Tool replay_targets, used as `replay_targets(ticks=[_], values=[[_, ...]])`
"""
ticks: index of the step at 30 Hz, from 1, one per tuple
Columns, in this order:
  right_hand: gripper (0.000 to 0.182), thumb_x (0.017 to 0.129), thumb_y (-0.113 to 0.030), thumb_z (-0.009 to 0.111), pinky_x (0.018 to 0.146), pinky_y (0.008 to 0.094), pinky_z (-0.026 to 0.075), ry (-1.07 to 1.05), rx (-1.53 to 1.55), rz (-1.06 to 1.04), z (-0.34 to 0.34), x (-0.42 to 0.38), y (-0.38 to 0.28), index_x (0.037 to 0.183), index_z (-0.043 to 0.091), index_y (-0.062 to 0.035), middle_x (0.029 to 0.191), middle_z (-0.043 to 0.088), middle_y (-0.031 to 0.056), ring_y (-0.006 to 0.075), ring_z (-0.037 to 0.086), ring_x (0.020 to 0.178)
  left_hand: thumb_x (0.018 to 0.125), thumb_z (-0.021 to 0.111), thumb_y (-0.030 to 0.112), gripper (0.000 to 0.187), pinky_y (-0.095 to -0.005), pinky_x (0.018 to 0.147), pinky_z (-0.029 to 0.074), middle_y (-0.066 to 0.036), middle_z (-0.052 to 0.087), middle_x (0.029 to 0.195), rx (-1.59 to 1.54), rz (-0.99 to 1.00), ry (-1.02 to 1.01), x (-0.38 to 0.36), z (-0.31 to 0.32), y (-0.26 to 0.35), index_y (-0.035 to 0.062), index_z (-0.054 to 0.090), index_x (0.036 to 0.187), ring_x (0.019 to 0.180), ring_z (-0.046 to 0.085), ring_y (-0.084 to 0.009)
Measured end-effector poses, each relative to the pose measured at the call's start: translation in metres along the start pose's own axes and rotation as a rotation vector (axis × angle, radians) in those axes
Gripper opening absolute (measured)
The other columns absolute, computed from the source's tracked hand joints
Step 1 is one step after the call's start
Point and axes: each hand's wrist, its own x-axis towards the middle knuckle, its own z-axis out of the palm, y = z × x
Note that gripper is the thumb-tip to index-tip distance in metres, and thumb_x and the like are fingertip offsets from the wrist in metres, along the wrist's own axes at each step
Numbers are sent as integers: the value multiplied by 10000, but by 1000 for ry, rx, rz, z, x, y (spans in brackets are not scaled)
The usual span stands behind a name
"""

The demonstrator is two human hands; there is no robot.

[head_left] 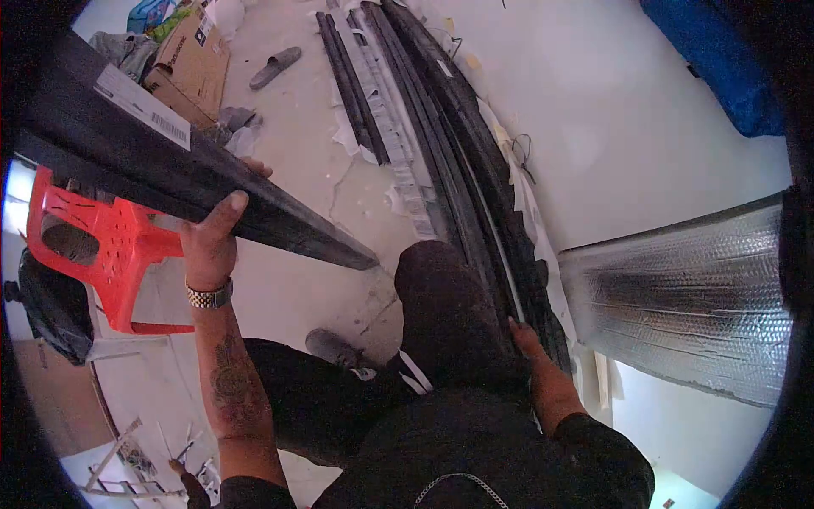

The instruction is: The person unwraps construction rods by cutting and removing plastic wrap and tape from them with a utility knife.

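My left hand [222,229] is closed around a long, dark, black-wrapped bar [280,208] with a white barcode label [144,106]. The bar slants from the upper left down to an end near the middle of the floor. Low on the right, my right hand [526,338] has its fingers curled at the edge of one of the long black-wrapped bars [458,161] lying on the floor, beside a thin pale strip [500,246]. My knee hides part of these bars, and my right fingertips show only in part.
A red plastic chair [110,242] lies tipped at the left, near a black bag [55,305]. Cardboard boxes [191,68] and a grey slipper [275,68] are at the upper left. Silver foil insulation [678,297] stands at the right, and blue fabric [729,68] hangs above it.
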Motion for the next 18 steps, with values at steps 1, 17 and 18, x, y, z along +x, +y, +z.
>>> replay_targets(ticks=[1,17,18], values=[[548,866,-490,604,922,480,474,-2,36,45,-2,2,-1,1243,616,-92,1136,623,269,413,611,1061,774,717,143,382,-383,862,529,-158,676,1031,6,-9,2,0,0,1,-30,598,1093,969,652,-247],[867,863,-729,438,927,489,461,138,-30,-66,-51,-18,-35,1005,674,93,1041,636,342,451,596,1089,780,699,113,324,-360,874,519,-145,692,1021,-15,17,44,-1,-4,1,-26,622,1063,950,668,-240],[863,869,-722,432,941,490,452,75,-27,61,-43,-15,-34,1047,658,91,1066,628,344,456,582,1110,780,707,118,318,-364,876,520,-141,693,1021,8,10,25,0,-6,2,-24,627,1052,956,669,-242]])
